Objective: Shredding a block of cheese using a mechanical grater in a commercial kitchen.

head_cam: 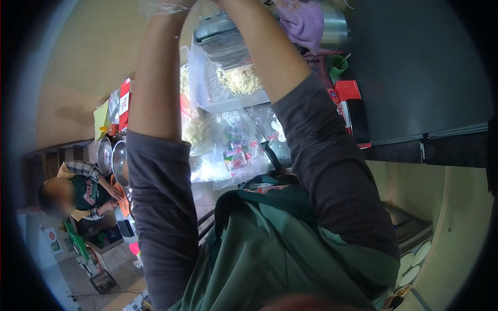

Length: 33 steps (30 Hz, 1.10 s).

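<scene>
Both hands lie beyond the top edge; only the forearms reach up there, the left one ending in a clear plastic cuff. Between the forearms stands a translucent plastic tub with pale shredded food, seemingly grated cheese. A grey, plastic-covered object sits at its far side. Nearer my body, clear printed plastic bags lie flat on the work surface. A knife with a black handle rests beside them. More pale food in clear plastic shows by my left forearm.
A purple cloth hangs over a metal pot. A green cup and a red box stand at right. At left are a red-and-white box, metal bowls and a co-worker handling something at an orange board.
</scene>
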Tool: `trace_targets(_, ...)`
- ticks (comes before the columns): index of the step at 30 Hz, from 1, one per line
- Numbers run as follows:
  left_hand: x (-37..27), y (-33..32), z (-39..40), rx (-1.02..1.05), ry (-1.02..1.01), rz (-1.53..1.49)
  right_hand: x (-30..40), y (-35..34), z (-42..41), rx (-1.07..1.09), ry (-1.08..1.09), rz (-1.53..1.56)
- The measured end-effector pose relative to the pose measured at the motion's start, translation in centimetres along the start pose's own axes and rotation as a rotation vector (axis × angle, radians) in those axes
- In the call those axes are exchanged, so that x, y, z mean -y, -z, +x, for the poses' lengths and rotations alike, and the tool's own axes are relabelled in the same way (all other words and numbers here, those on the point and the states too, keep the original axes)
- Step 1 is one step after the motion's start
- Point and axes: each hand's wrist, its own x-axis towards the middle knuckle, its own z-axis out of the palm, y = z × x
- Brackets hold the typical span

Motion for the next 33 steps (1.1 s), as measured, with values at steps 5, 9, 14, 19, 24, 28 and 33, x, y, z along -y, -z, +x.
trace_targets(5, 1.3, 0.8, -1.8, -0.126, -0.148, -0.003, 1.3, -0.2, -0.6, 0.19, 0.05, 0.005)
trace_targets(9, 1.4, 0.5, -2.4, -0.14, -0.129, 0.01, 1.8, 0.0, -1.1, 0.25, -0.214, 0.635)
trace_targets(14, 0.5, 0.0, -1.5, -0.102, -0.104, -0.09, 0.9, 1.1, 0.1, 0.205, -0.227, 0.719)
trace_targets(19, 1.8, 0.2, -1.7, -0.138, -0.129, -0.014, 1.3, 0.9, 0.1, 0.284, -0.188, 0.231)
trace_targets(24, 1.3, -0.2, -1.8, -0.141, -0.109, -0.07, 1.4, 0.9, -0.2, 0.178, -0.214, 0.579)
trace_targets(28, 1.8, 0.0, -0.9, -0.073, -0.03, -0.051, 2.5, 2.0, 0.0, 0.175, -0.468, 0.882)
trace_targets(33, 1.8, 0.1, -0.6, -0.067, -0.053, 0.009, 4.3, 2.5, -0.3, 0.16, -0.489, 0.875)
